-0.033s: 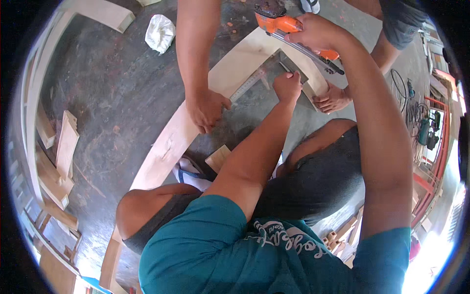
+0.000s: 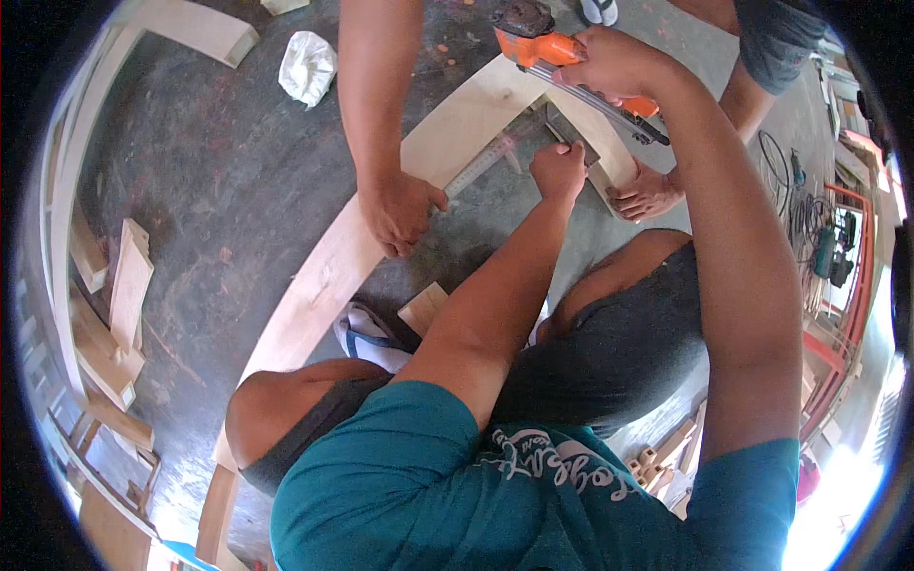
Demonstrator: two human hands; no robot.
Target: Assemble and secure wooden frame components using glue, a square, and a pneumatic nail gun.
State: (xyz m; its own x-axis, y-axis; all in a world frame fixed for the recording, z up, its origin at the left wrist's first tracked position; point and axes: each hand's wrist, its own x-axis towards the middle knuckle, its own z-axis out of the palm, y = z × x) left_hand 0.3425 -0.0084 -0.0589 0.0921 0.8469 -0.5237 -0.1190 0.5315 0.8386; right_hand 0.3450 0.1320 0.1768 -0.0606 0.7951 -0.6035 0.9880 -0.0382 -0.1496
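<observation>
My right hand (image 2: 619, 68) is wrapped round an orange nail gun (image 2: 547, 48), which rests over the corner where a long pale board (image 2: 319, 271) meets a short board (image 2: 600, 133). Inside that corner lies a metal carpenter's square; its marked blade (image 2: 479, 167) runs along the long board. My left hand (image 2: 559, 173) is closed at the dark arm of the square, beside the short board. A co-worker's hand (image 2: 400, 211) presses on the long board, and the co-worker's other hand (image 2: 647, 193) grips the near end of the short board.
A crumpled white bag (image 2: 307, 68) lies on the grey floor. Wood offcuts (image 2: 130, 276) and a pale frame (image 2: 67, 219) stand at the left. A small block (image 2: 422, 307) sits by my foot. Cables (image 2: 809, 214) and a green power tool (image 2: 835, 249) are at the right.
</observation>
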